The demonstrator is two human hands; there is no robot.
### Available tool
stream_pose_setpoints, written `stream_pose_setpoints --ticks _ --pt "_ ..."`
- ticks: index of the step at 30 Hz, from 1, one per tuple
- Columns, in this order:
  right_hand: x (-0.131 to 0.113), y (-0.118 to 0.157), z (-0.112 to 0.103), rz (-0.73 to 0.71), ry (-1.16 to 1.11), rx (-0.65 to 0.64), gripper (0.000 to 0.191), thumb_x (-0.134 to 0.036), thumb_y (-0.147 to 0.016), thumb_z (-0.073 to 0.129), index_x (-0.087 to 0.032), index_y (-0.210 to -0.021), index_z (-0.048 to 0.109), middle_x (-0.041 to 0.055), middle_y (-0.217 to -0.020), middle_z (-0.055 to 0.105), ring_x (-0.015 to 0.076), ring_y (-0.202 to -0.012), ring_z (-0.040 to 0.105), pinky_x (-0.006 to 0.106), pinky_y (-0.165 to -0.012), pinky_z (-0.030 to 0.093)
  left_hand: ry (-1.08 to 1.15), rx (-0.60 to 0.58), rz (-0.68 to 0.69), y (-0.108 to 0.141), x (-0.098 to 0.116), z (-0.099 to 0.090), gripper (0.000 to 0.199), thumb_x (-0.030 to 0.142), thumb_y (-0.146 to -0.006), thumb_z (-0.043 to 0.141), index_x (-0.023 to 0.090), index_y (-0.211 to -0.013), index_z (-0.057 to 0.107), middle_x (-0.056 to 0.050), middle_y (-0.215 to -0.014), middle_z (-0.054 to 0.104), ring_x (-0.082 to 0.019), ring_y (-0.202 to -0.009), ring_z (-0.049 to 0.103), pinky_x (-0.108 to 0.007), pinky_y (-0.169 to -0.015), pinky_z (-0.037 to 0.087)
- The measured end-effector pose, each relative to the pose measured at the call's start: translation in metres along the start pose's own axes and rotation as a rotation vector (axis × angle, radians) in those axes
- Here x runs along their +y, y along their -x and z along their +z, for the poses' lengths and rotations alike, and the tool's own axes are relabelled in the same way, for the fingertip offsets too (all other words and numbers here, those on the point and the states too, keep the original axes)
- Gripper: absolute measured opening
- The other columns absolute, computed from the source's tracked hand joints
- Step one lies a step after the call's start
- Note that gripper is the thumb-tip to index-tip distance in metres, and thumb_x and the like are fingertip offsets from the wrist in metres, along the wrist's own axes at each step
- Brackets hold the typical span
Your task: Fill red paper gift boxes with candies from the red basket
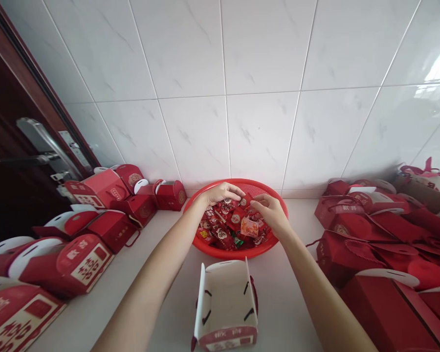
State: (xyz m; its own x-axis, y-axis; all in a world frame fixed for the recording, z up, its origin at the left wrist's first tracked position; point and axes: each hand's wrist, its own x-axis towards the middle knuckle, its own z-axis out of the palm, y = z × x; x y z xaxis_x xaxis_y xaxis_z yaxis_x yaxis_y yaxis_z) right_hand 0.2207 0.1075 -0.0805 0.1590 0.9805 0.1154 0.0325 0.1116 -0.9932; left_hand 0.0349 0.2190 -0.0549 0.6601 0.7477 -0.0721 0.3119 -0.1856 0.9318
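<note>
A red plastic basket (238, 253) heaped with small wrapped sweets stands against the tiled wall. Over its far part, my left hand (224, 192) and my right hand (270, 209) face each other. A small red wrapped sweet (245, 200) lies between their fingertips, and the fingers of both hands appear closed on its edges. Below them in the heap are an orange-pink packet (250, 227) and a green wrapper (238, 240). Nearer to me sits an open gift box (227, 298), white inside, red outside, with dark cord ends showing in its side walls; no sweets show in it.
Folded red gift boxes (66, 264) stand in rows on the left, beside a dark door with a metal handle (47, 142). More red boxes (381, 244) crowd the right side. White wall tiles (260, 137) rise behind the basket.
</note>
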Motion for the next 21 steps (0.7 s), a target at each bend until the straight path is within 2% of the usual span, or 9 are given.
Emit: stream_pose_setpoints --ticks 4,10,13,16,19,21 --pt "0.0004 0.0007 0.0002 -0.002 -0.014 -0.029 0.014 -0.031 -0.069 0.070 -0.019 -0.075 0.065 0.0033 -0.070 0.071 0.0198 -0.068 0.068 0.031 -0.064 0.053 0.000 -0.067 0.007 0.0028 0.0047 0.0037 0.026 0.024 -0.065 0.080 0.018 -0.090 0.080 -0.003 -0.088 0.078 -0.016 -0.080 0.068 -0.028 -0.079 0.053" --pt "0.0036 -0.0004 -0.0025 -0.034 -0.027 0.028 0.015 -0.033 -0.071 0.069 -0.019 -0.070 0.062 0.0026 -0.072 0.069 0.0189 -0.070 0.067 0.031 -0.069 0.053 -0.020 -0.098 0.011 0.0029 0.0062 0.0031 0.028 0.022 -0.067 0.079 0.019 -0.095 0.079 -0.003 -0.098 0.078 -0.017 -0.092 0.068 -0.029 -0.089 0.050" --pt "0.0068 -0.0028 -0.0026 -0.030 -0.056 0.074 0.017 -0.036 -0.074 0.066 -0.021 -0.073 0.058 0.0020 -0.074 0.068 0.0177 -0.067 0.065 0.031 -0.066 0.053 -0.036 -0.103 0.000 0.0023 0.0043 0.0020 0.028 0.023 -0.067 0.078 0.020 -0.095 0.079 -0.001 -0.098 0.078 -0.017 -0.093 0.068 -0.027 -0.089 0.050" --pt "0.0092 -0.0043 -0.0023 -0.024 -0.084 0.109 0.020 -0.040 -0.076 0.065 -0.022 -0.077 0.056 0.0010 -0.073 0.067 0.0165 -0.063 0.062 0.031 -0.063 0.053 -0.052 -0.126 -0.030 0.0029 0.0032 0.0029 0.026 0.025 -0.068 0.078 0.021 -0.093 0.080 -0.001 -0.090 0.078 -0.019 -0.089 0.069 -0.028 -0.083 0.052" --pt "0.0086 -0.0042 -0.0021 -0.020 -0.100 0.123 0.022 -0.042 -0.076 0.065 -0.022 -0.079 0.056 0.0004 -0.072 0.066 0.0164 -0.060 0.062 0.031 -0.061 0.053 -0.054 -0.173 -0.051 0.0044 0.0042 0.0058 0.026 0.029 -0.068 0.079 0.020 -0.092 0.080 -0.002 -0.085 0.078 -0.020 -0.083 0.071 -0.030 -0.078 0.054" --pt "0.0065 -0.0037 -0.0021 -0.018 -0.111 0.127 0.024 -0.043 -0.076 0.066 -0.022 -0.079 0.056 0.0012 -0.074 0.066 0.0164 -0.060 0.063 0.031 -0.061 0.054 -0.052 -0.197 -0.035 0.0049 0.0058 0.0082 0.024 0.030 -0.067 0.081 0.019 -0.089 0.081 -0.003 -0.086 0.078 -0.021 -0.084 0.071 -0.030 -0.079 0.054"
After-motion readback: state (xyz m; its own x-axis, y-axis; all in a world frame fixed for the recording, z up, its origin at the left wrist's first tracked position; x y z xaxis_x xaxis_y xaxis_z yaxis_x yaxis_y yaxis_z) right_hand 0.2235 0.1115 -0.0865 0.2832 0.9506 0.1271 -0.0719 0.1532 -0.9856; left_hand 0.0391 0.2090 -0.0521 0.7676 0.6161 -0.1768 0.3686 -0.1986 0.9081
